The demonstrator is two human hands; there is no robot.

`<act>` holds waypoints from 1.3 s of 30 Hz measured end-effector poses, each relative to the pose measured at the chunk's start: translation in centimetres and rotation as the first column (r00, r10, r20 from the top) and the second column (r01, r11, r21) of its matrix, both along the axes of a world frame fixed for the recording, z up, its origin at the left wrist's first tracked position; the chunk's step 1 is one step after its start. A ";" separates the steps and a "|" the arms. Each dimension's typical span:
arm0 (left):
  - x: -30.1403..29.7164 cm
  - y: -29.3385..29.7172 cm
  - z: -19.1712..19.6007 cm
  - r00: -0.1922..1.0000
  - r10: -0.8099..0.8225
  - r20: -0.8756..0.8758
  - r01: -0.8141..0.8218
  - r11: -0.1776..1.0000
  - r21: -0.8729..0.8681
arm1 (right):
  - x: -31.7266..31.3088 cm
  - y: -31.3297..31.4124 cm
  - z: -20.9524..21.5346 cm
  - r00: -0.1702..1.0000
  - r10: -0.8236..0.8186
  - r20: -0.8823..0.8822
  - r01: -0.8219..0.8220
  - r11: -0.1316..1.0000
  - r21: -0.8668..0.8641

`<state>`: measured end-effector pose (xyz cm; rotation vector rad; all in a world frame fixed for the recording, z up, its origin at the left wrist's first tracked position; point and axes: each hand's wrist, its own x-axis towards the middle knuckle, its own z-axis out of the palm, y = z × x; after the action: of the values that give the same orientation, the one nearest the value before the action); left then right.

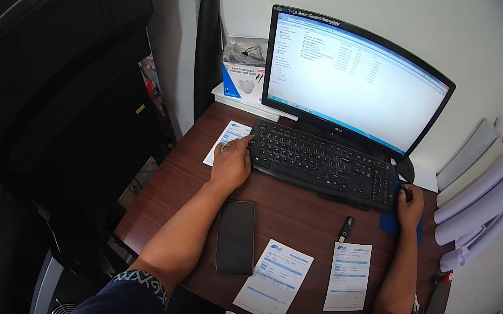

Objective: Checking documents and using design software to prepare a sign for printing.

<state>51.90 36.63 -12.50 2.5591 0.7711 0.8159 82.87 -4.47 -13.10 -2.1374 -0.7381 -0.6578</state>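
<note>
My left hand (233, 162) rests at the left end of a black keyboard (321, 163). Its fingers are loosely bent and partly apart, with the tips at the leftmost keys and nothing seen in them. A printed paper slip (227, 135) lies flat beside that hand, partly covered by it. Over to the right, my right hand (410, 210) is wrapped round a small black computer mouse (408, 193) on a blue mouse pad (389, 223). Most of the mouse is hidden under the fingers.
A monitor (352, 84) showing a file list stands behind the keyboard. Nearer lie a dark smartphone (236, 238), a printed form (274, 280), another form (349, 278) and a black USB stick (346, 228). Paper rolls (485, 183) lean at right; a large black machine (57, 78) stands left.
</note>
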 end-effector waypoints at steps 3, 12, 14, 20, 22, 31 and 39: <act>0.0 0.0 -0.1 1.000 0.004 0.005 -0.004 1.000 0.000 | -0.2 0.2 0.0 1.000 0.016 -0.001 -0.016 1.000 0.014; -0.1 0.0 -0.1 1.000 0.005 0.001 -0.005 1.000 0.022 | -0.6 0.2 0.3 0.999 -0.035 0.003 0.035 0.998 -0.048; -0.1 0.0 -0.2 1.000 0.007 0.006 -0.007 1.000 0.024 | -0.4 0.2 0.1 0.999 -0.033 -0.003 0.033 0.999 -0.040; 0.1 0.0 -0.4 1.000 0.002 0.022 -0.003 1.000 0.017 | 0.1 0.0 -0.4 0.999 -0.033 0.002 0.033 0.999 -0.027; 0.2 0.0 -0.5 1.000 0.000 0.025 -0.001 1.000 0.013 | 0.1 0.0 -0.4 0.999 -0.024 0.029 0.024 1.000 -0.010; 0.1 0.1 -0.5 1.000 0.006 0.022 -0.007 1.000 0.018 | -0.6 0.1 0.2 0.999 -0.033 -0.014 0.032 0.999 -0.033; 0.1 -0.1 -0.3 1.000 0.008 0.025 -0.009 1.000 0.022 | -0.8 0.1 0.3 0.996 -0.078 -0.048 0.076 0.996 -0.045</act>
<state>51.99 36.48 -12.75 2.5623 0.7700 0.8618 82.10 -4.40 -12.78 -2.2228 -0.6512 -0.6313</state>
